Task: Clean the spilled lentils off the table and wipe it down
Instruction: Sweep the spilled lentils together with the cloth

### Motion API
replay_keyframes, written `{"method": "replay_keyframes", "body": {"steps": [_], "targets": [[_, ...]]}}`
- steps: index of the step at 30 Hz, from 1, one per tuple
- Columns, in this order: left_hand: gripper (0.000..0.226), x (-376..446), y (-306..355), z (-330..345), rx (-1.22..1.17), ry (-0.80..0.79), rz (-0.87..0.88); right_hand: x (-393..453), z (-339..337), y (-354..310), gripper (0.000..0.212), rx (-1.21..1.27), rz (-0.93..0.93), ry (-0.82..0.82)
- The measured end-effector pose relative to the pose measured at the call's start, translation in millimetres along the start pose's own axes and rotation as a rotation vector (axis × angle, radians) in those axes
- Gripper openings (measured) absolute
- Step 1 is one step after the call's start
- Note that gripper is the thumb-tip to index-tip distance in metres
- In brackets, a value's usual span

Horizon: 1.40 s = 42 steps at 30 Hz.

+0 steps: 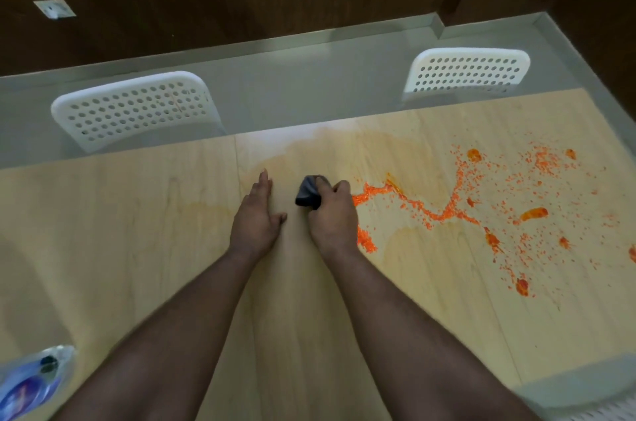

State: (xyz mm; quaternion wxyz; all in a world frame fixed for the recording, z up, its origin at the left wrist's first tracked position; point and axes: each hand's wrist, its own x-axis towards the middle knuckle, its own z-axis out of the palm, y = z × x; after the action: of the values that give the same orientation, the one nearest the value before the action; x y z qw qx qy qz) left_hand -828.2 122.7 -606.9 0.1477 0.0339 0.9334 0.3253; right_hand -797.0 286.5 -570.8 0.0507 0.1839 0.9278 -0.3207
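- Lentils [444,210] are lying scattered across the table's [137,248] right half, barely cleared yet.
- Right hand [332,214] is gripping a dark cloth [307,195] at the spill's left edge.
- Left hand [256,214] is resting flat, fingers straight.
- Next move, I'm guessing: sweeping rightward, gathering them.

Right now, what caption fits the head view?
Right hand grips a dark cloth beside spilled orange lentils; left hand rests flat on the table.

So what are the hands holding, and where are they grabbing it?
The right hand grips a bunched dark cloth, fingers curled round its near end. The left hand holds nothing; it rests flat on the table.
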Motion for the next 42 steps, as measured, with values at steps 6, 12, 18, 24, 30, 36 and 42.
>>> {"method": "replay_keyframes", "body": {"steps": [6, 12, 18, 24, 30, 36, 42], "targets": [[0.029, 0, 10, 8, 0.049, 0.021, 0.142, 20, -42, 37, 0.065, 0.041, 0.187, 0.156], [0.025, 1, 15, 23, 0.109, -0.001, 0.194, 4, -45, 34, 0.07, 0.145, 0.102, 0.172], [0.029, -5, 7, 1, 0.019, 0.006, 0.12, -25, -14, 2, 0.072, 0.156, -0.039, 0.082], [0.053, -18, -11, -13, 0.104, -0.009, 0.118, -51, 15, -17, 0.069, 0.107, -0.135, -0.044], [0.063, -22, -10, -4, 0.149, -0.008, 0.091, -62, 19, -2, 0.072, -0.04, -0.112, -0.114], [0.084, -27, 4, 15, 0.223, -0.103, 0.166, -59, -9, 46, 0.071, -0.036, 0.046, 0.008], [0.093, -33, 20, 25, 0.228, -0.163, 0.185, -47, -42, 82, 0.069, -0.011, 0.117, 0.101]]}}
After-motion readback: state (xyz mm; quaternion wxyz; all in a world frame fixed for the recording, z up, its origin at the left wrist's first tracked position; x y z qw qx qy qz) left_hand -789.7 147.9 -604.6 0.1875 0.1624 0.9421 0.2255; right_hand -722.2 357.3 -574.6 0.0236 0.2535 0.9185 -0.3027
